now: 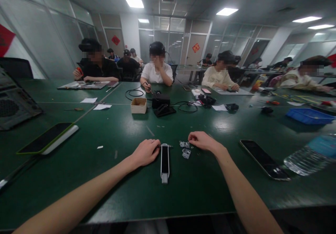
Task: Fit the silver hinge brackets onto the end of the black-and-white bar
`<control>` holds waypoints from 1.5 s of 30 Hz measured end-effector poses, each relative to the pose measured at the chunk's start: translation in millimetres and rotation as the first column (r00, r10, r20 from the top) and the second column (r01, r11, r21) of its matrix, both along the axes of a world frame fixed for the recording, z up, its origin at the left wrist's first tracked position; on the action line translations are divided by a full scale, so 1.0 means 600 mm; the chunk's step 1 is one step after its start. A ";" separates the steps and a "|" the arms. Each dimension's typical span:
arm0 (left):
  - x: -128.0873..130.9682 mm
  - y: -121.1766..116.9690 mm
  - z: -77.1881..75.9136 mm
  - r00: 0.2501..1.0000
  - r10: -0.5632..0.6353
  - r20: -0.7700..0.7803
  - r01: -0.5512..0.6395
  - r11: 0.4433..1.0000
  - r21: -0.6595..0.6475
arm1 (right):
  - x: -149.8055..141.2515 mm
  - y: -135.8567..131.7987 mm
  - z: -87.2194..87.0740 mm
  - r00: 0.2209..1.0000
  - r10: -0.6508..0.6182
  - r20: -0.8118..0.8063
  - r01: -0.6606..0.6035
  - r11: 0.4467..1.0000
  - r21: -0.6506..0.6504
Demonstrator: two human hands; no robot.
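A slim device [165,160] with a black face, a white frame and a pale plug-like end lies lengthwise on the green table. My left hand [147,152] rests at its upper left side, fingers curled and closed; whatever is in them is hidden. A thin pin-like bit [170,146] sticks out to the right of the device's top. To the right lie two small silvery metal brackets, an upper one [184,144] and a lower one [186,153]. Beside the upper bracket, my right hand [203,141] has its fingertips pinched together; I cannot make out what they hold.
At right are a phone [262,158], a water bottle [312,155] lying on its side and a blue tray [309,116]. A green-edged tablet-like panel [48,137] lies left. Ahead stand a small box [138,106] and a black device [161,101]. Several people sit across the table.
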State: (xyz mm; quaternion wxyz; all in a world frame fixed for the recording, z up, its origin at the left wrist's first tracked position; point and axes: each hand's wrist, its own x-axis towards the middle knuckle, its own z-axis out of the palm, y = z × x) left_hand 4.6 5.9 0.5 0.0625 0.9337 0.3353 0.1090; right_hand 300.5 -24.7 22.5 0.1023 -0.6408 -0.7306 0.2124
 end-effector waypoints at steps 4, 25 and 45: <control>0.001 -0.002 0.005 1.000 0.001 -0.001 -0.001 1.000 -0.004 | -0.001 -0.001 -0.001 1.000 -0.016 -0.016 0.016 1.000 -0.008; 0.002 -0.001 0.006 1.000 -0.004 -0.011 0.004 1.000 0.003 | -0.004 0.005 -0.007 0.999 -0.049 0.014 0.049 0.999 -0.023; 0.001 -0.001 0.001 1.000 0.009 0.000 -0.009 1.000 0.006 | 0.011 -0.005 0.014 0.997 -0.077 0.006 0.077 0.996 0.042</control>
